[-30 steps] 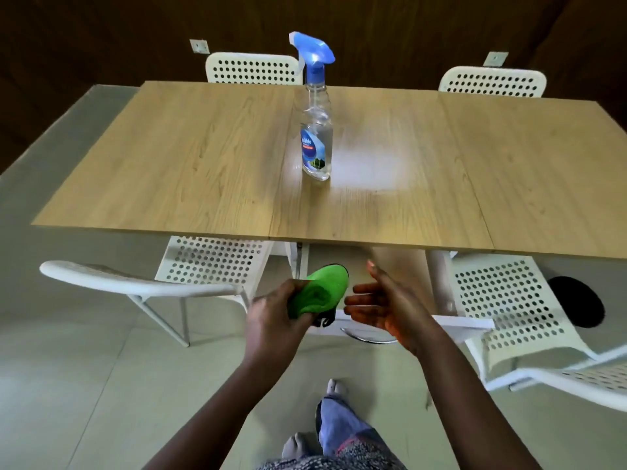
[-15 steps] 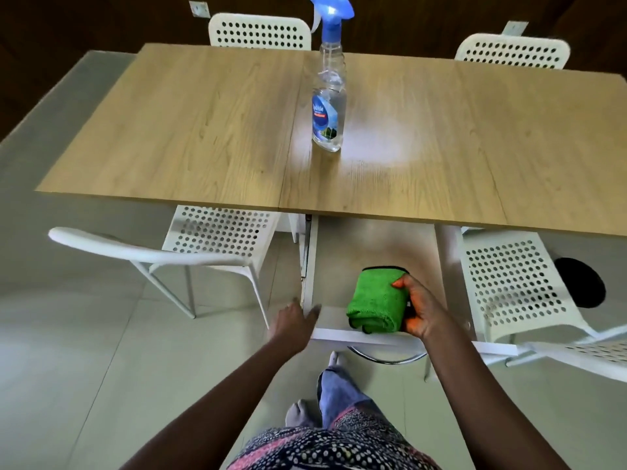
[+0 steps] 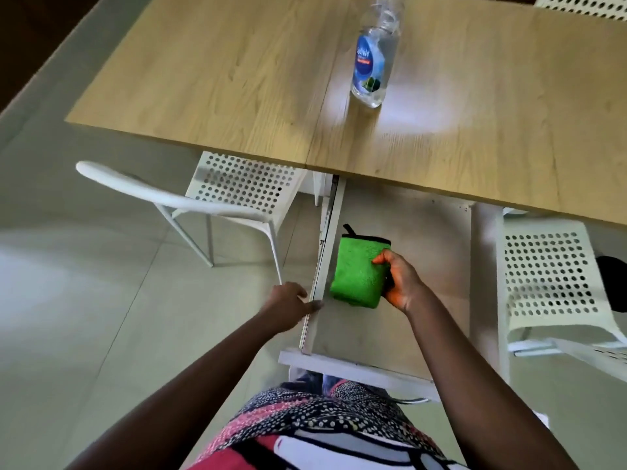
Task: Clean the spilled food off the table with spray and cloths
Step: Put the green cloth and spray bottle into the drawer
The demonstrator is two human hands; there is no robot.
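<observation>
Tabletop [image 3: 237, 79] of pale wood fills the upper frame, and no spilled food shows on the part in view, only a pale sheen near the bottle. Below its near edge an open white drawer [image 3: 400, 337] juts out toward the person, with a white perforated chair [image 3: 237, 188] tucked in on the left and another chair [image 3: 549, 276] on the right. Spray bottle [image 3: 371, 62] stands upright on the table, well apart from both hands and beyond the drawer; its trigger head is cut off by the top of the frame.

Inside the drawer sits the green cloth [image 3: 359, 273], folded, its long axis running away from the person toward the table, its black-trimmed end farthest off. The right hand [image 3: 400, 283] grips it from the cloth's right side — thumb over the top face, the other fingers hidden behind it. Whether the cloth rests on the drawer floor or hangs just above it, I cannot tell. The left hand [image 3: 288, 305] lies just beside the drawer's left wall, fingers fairly straight and touching the rail, holding nothing.

The cloth is already in the right hand, so any lift or release falls to that hand — the left looks placed to steady or push the drawer.
</observation>
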